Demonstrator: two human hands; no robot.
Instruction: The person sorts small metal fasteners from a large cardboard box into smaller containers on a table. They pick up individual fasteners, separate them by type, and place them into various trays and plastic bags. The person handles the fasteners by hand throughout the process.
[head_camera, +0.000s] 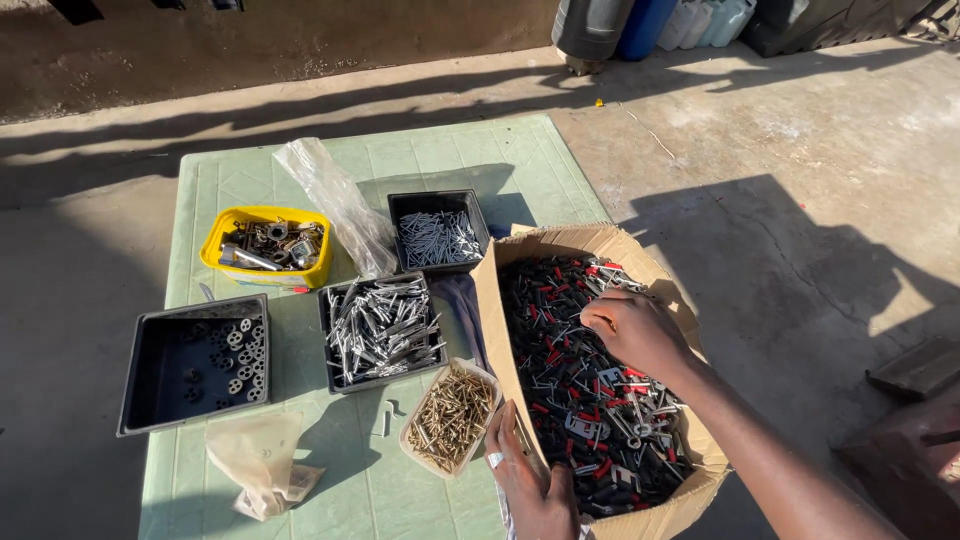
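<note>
Nearest the camera, the left hand (528, 478) is laid on the near left wall of a cardboard box (497, 318), fingers spread flat against the edge rather than closed round anything. The box is filled with small black, red and silver hardware pieces (570, 360). The right hand (632, 328) is pressed down into that heap with its fingers curled; whether a piece is pinched between them cannot be told.

The box is set at the right edge of a pale green table (250, 170), partly overhanging it. Just left of the left hand, a clear tub of brass-coloured screws (450, 415) is seen, and a crumpled beige bag (262, 458) is lying at the near left corner. Farther in, a black tray of silver bolts (382, 328) is placed at the middle, with a larger black tray of small round toothed parts (195, 362) to its left. Beyond these, a yellow tub of mixed metal fittings (266, 246), a clear plastic bag (335, 200) and a small black tray of grey nails (438, 232) are ranged.

The table is stood on a sunlit concrete floor (800, 180) crossed by long shadows. At the far end, a dark wall (250, 40) and blue and grey containers (620, 25) are visible.
</note>
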